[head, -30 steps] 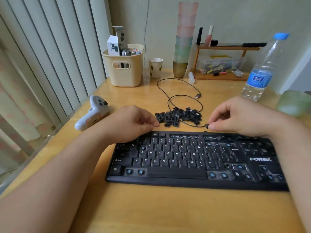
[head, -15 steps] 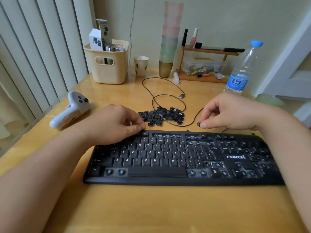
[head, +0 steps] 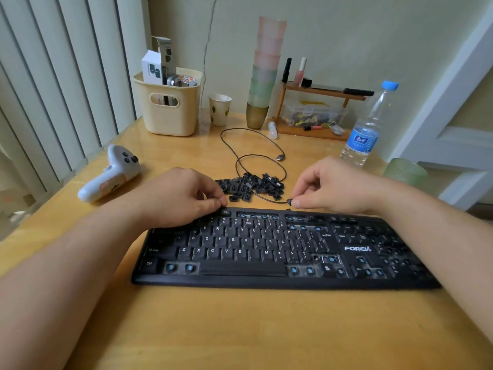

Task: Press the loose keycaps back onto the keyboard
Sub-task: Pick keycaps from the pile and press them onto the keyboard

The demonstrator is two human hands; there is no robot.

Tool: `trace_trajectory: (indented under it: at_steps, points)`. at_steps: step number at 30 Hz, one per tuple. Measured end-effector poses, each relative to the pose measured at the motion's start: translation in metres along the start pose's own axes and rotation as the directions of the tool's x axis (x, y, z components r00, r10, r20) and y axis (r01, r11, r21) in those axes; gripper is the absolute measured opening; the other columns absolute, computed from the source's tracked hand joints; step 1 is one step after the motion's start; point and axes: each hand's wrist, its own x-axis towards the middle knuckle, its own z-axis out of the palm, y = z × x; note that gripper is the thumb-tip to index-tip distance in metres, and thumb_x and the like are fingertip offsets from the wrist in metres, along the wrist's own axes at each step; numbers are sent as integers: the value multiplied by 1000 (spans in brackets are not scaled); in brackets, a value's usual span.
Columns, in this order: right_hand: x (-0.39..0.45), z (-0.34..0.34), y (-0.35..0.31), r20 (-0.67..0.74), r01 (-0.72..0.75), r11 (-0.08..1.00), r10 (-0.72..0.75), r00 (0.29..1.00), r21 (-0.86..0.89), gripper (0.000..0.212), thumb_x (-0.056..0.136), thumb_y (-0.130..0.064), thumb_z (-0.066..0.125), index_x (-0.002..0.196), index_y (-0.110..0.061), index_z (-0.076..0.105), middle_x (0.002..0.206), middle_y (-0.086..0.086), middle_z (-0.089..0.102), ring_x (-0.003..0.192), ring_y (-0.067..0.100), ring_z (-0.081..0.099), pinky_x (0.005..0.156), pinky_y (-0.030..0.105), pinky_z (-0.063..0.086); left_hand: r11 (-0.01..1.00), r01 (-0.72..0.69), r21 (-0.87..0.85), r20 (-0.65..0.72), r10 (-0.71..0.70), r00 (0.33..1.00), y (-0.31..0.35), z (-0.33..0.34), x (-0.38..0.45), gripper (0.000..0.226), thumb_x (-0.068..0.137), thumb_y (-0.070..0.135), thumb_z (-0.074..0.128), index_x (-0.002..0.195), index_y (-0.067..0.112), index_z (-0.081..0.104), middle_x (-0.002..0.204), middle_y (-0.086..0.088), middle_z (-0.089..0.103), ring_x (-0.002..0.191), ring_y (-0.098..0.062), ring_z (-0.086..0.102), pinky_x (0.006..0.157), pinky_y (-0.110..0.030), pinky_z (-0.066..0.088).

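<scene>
Now the left hand [head: 184, 196] is pressing curled fingertips on the far-left row of the keyboard [head: 280, 252]; the right hand [head: 330, 188] is pinching a keycap [head: 289, 201] just beyond the far edge. Seat it squarely over a bare blue stem before pushing; more keycaps [head: 250, 186] are lying heaped on the tabletop [head: 240, 329] behind.

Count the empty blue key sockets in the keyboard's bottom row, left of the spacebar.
2. Both sit side by side on the black keyboard, between Ctrl and the spacebar: left blue socket and right blue socket. None there appear hidden.
</scene>
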Motion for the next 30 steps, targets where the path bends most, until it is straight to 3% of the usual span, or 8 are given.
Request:
trace_trajectory:
  at_steps: [3, 7, 16, 20, 24, 30]
  points:
    - [3, 12, -11, 48, 3, 1000, -4, 999, 13, 6, 85, -29, 85, 81, -28, 81, 60, -11, 58, 56, 6, 50, 61, 23, 44, 1000, -5, -1, -2, 5, 1000, 0, 0, 0, 12, 96, 43, 67, 102, 47, 76, 94, 18, 71, 88, 3, 62, 83, -24, 52]
    - [10, 20, -23, 108, -10, 994, 22, 994, -111, 6, 87, -30, 83, 83, -27, 79, 55, -19, 60, 51, -2, 50, 57, 17, 41, 1000, -6, -12, 10, 6, 1000, -2, 0, 0, 12, 97, 43, 66, 103, 46, 76, 95, 18, 71, 89, 3, 61, 80, -20, 49]
    - [18, 17, -32, 154, -47, 969, 86, 984, -241, 9, 87, -31, 83, 80, -27, 79, 61, -25, 66, 54, -10, 56, 61, 19, 42, 1000, -18, -25, 18, 19, 1000, -1, 0, 1, 12, 97, 43, 66, 103, 44, 76, 97, 20, 70, 92, 0, 61, 86, -28, 50]
    - [16, 5, -28, 123, -59, 982, 81, 989, -177, 6, 85, -30, 84, 81, -27, 81, 76, -19, 74, 72, 0, 64, 74, 27, 52, 999, -16, -35, 24, 17, 1000, -1, -1, 1, 13, 97, 42, 66, 104, 43, 77, 96, 20, 69, 93, -1, 61, 86, -29, 50]
    - [8, -2, -14, 150, -83, 989, 101, 983, -123, 4, 86, -24, 84, 83, -22, 81, 76, -19, 74, 67, -7, 64, 74, 22, 46, 999, -20, -34, 23, 21, 1000, 1, -1, 1, 13, 98, 41, 65, 104, 42, 77, 91, 24, 66, 89, 2, 59, 77, -24, 44]
    - [7, 7, -9, 141, -65, 978, 94, 986, -199, 5, 85, -28, 84, 82, -27, 81, 72, -23, 72, 62, -9, 60, 70, 22, 45, 999, -23, -22, 16, 23, 1000, 1, -1, 1, 14, 98, 40, 65, 106, 42, 76, 90, 24, 64, 86, 4, 57, 70, -12, 39]
